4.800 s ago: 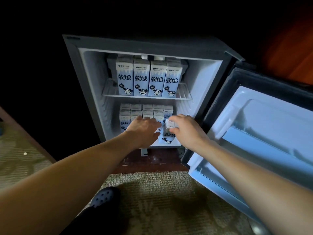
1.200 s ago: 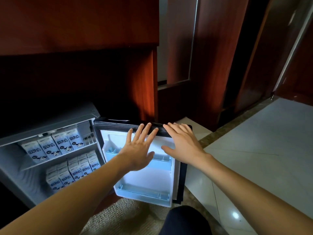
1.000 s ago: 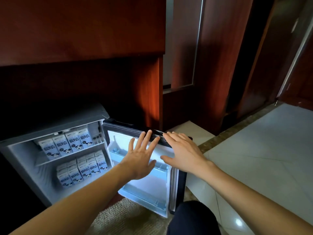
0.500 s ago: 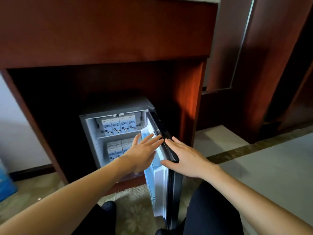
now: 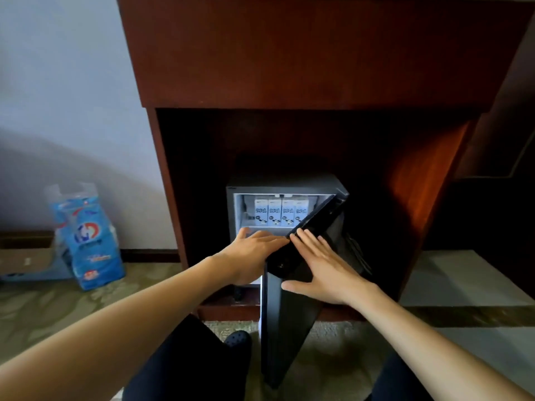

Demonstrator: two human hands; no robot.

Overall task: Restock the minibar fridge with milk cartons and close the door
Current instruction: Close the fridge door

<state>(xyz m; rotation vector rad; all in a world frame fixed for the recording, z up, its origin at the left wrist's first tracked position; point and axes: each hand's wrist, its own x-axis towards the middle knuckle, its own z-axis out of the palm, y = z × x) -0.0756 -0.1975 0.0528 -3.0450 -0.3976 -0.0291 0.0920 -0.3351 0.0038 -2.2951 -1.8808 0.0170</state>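
Four milk cartons point(image 5: 280, 211) are all we can count for sure, standing upright in a row on the upper shelf of the minibar fridge point(image 5: 285, 190), which sits in the dark recess of a red-brown wooden cabinet point(image 5: 289, 53). Whatever sits on the lower shelf is blocked from us by our own hands and by the door point(image 5: 289, 314), so we cannot say what is there. The print on the cartons is too small to read.

Our left hand point(image 5: 252, 256) is flat, fingers straight and together, reaching in front of the fridge opening beside the door's free edge; we cannot tell whether it touches the door or only hovers by it, and it grips nothing. Our right hand point(image 5: 324, 270) is spread wide with the palm laid on the dark outer face of the door, near its top corner, also closed on nothing. The door stands partly open, swung toward the fridge front, and its inner side is nearly all hidden from this angle.

Down the left, against the pale wall, a blue plastic-wrapped pack point(image 5: 86, 238) stands on the patterned carpet point(image 5: 58, 308), its lettering blurred, with a cardboard box point(image 5: 26, 261) beside it cut off by the frame edge. Our dark trouser legs and one dark shoe point(image 5: 237, 338) show at the bottom.
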